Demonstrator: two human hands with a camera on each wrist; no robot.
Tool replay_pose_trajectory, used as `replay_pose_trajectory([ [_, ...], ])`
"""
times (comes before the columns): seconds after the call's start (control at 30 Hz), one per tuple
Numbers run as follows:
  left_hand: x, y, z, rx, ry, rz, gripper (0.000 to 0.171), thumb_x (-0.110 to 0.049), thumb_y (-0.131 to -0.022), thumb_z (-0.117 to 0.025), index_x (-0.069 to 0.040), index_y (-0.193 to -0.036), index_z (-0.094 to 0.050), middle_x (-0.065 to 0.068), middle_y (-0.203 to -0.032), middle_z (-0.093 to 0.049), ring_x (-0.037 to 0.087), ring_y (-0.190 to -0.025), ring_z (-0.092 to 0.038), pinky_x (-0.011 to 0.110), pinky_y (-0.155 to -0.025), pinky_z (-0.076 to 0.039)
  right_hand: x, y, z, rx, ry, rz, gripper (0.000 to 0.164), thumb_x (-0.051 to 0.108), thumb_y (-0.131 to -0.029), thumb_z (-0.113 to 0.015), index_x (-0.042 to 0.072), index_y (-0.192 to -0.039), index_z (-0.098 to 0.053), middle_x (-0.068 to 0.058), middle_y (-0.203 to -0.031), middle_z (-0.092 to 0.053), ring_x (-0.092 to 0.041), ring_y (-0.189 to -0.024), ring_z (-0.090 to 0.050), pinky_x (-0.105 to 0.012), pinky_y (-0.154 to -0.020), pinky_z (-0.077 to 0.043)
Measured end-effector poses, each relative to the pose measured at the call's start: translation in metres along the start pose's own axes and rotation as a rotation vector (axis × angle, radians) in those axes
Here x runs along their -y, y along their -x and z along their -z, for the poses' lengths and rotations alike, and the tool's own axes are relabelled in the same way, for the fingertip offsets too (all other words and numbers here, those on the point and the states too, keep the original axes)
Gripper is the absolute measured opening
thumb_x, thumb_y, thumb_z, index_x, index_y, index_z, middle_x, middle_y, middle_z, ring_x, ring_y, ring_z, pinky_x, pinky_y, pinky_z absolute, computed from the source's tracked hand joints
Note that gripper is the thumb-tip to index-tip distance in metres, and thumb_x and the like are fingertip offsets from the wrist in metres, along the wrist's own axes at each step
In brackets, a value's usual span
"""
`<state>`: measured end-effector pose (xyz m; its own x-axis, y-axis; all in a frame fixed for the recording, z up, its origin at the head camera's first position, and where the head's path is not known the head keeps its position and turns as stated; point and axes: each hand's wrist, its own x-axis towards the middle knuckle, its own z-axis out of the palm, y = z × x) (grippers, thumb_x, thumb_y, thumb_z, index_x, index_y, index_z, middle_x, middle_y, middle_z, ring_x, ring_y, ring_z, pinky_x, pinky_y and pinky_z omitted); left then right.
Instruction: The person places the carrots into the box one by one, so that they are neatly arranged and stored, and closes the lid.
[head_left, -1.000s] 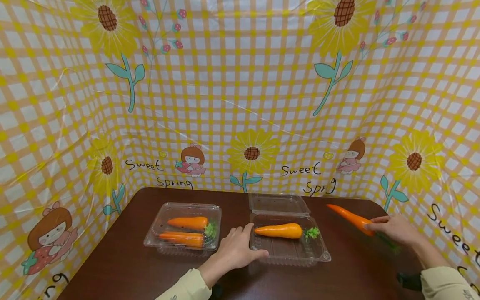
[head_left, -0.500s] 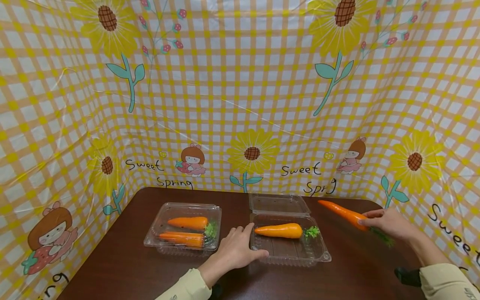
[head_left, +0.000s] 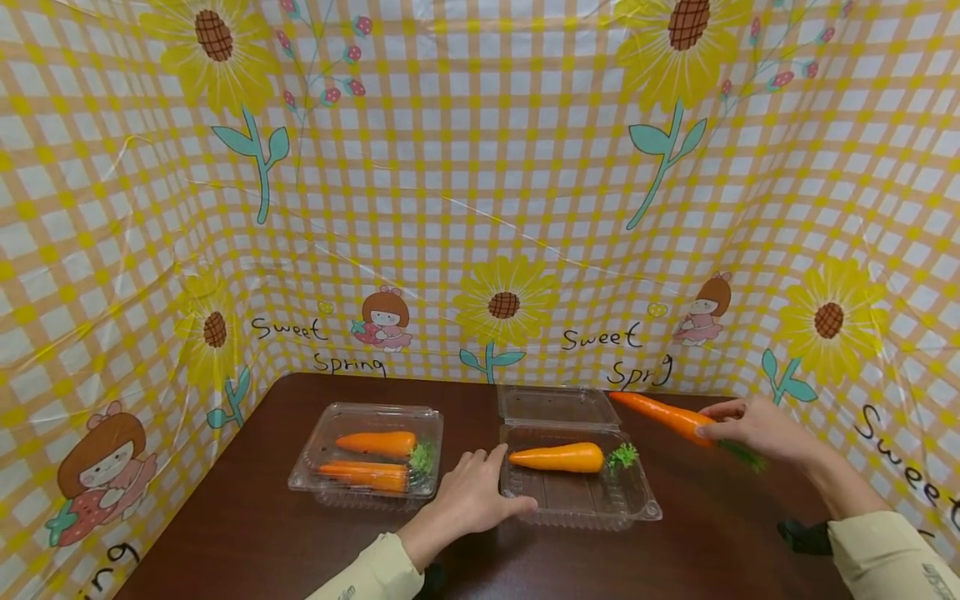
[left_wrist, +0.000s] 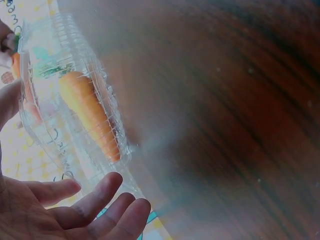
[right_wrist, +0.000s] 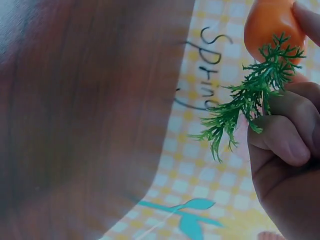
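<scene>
My right hand (head_left: 761, 429) pinches an orange carrot (head_left: 663, 417) near its thick end, above the table right of the open box. The tip points up and left; green leaves (right_wrist: 250, 95) hang below the fingers in the right wrist view. With fingers spread, my left hand (head_left: 472, 496) rests at the left edge of the open clear plastic box (head_left: 570, 504). One carrot (head_left: 558, 457) lies in that box, its leaves to the right. In the left wrist view this carrot (left_wrist: 90, 112) shows through the box wall, the fingers straight or slightly bent beside it.
A closed clear plastic box (head_left: 307, 479) with carrots inside stands to the left on the dark brown table (head_left: 240, 533). The open box's lid (head_left: 558, 407) lies back towards the checked cloth (head_left: 450, 208), which surrounds the table's back and sides.
My right hand has moved left and slightly up with the carrot, bringing its tip near the open lid's right corner. The left hand and both boxes have stayed in place.
</scene>
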<state>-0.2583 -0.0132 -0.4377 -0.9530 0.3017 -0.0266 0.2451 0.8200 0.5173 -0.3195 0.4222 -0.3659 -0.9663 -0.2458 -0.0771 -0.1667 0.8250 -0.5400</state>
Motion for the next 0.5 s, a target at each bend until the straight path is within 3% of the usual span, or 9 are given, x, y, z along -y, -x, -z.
replay_pose_trajectory([
  [0.13,-0.001,-0.001,0.0,0.005,0.006,0.006,0.096,-0.071,-0.081,-0.07,-0.016,-0.155,-0.041,0.017,-0.144,-0.053,0.037,-0.134,-0.049,0.057,-0.091,-0.051,0.019,0.0,0.001,0.019,0.011,0.022,0.056,0.042,-0.096,-0.068,-0.002,-0.131,-0.065,-0.005,-0.107,-0.075,-0.014,-0.087,-0.062,-0.029,-0.07,-0.047],
  [0.5,0.0,-0.001,-0.001,0.006,0.004,0.008,0.096,-0.07,-0.081,-0.07,-0.015,-0.155,-0.042,0.017,-0.144,-0.054,0.036,-0.134,-0.049,0.056,-0.092,-0.052,0.059,-0.012,-0.009,0.075,-0.071,0.14,0.052,0.031,-0.091,-0.075,-0.004,-0.127,-0.067,-0.005,-0.099,-0.075,-0.011,-0.071,-0.057,-0.024,-0.064,-0.044],
])
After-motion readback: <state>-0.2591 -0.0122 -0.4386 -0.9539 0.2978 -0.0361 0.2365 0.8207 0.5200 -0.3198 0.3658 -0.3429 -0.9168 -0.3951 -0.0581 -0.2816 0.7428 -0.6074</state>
